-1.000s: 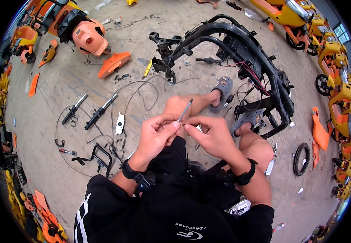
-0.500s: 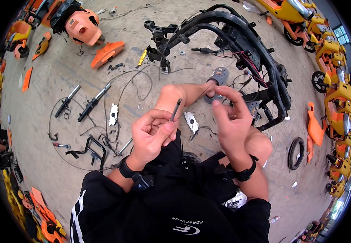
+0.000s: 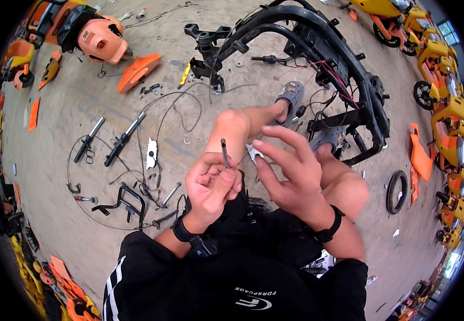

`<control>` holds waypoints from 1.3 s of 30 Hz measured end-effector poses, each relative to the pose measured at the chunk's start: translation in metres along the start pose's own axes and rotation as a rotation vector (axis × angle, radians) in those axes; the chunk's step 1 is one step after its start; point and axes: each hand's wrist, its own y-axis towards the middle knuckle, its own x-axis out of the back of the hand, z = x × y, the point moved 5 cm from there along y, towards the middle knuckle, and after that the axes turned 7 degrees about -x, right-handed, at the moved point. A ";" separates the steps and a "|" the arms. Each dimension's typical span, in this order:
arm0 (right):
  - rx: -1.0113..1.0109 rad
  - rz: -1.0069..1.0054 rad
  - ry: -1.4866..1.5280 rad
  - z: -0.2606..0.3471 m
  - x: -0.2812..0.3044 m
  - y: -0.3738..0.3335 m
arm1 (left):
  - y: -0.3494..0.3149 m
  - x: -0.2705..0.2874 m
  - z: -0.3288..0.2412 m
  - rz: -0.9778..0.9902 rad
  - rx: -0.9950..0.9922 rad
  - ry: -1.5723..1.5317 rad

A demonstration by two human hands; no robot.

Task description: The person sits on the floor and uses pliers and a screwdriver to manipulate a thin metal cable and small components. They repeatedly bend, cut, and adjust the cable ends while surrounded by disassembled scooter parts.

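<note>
My left hand (image 3: 211, 184) is closed, thumb against fingers, around a short, thin, dark metal rod (image 3: 224, 152) that points upward. What kind of part it is I cannot tell. A faint thin line, perhaps a wire, runs from near the rod toward the right fingers. My right hand (image 3: 293, 171) hovers just to the right, fingers spread and curved, with nothing visible held. Behind its fingertips a white metal plate (image 3: 254, 153) lies on the floor, partly hidden. Beyond my legs stands a black scooter frame (image 3: 344, 69) with loose red and black wires.
Two fork legs (image 3: 125, 138) lie on the floor to the left, near a bent black bracket (image 3: 127, 206), another white plate (image 3: 151, 153) and loose cables. An orange panel (image 3: 138, 72) is farther off. A tyre (image 3: 397, 192) lies right; yellow scooters (image 3: 449, 128) line the edge.
My right hand has come down and left toward my left hand, its fingers spreading out from a near pinch. My left hand has shifted slightly right, and the rod stands more upright.
</note>
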 end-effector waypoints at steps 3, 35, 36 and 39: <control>0.062 0.138 -0.045 -0.003 -0.012 0.001 | 0.000 0.001 0.004 -0.019 0.027 0.021; 0.229 -0.053 -0.112 0.015 -0.001 -0.005 | -0.011 -0.013 0.008 -0.104 0.204 -0.247; 0.244 -0.059 -0.113 0.017 0.000 -0.005 | -0.011 -0.014 0.007 -0.107 0.202 -0.229; 0.266 -0.024 -0.118 0.018 0.004 -0.008 | -0.012 -0.018 0.006 -0.107 0.175 -0.212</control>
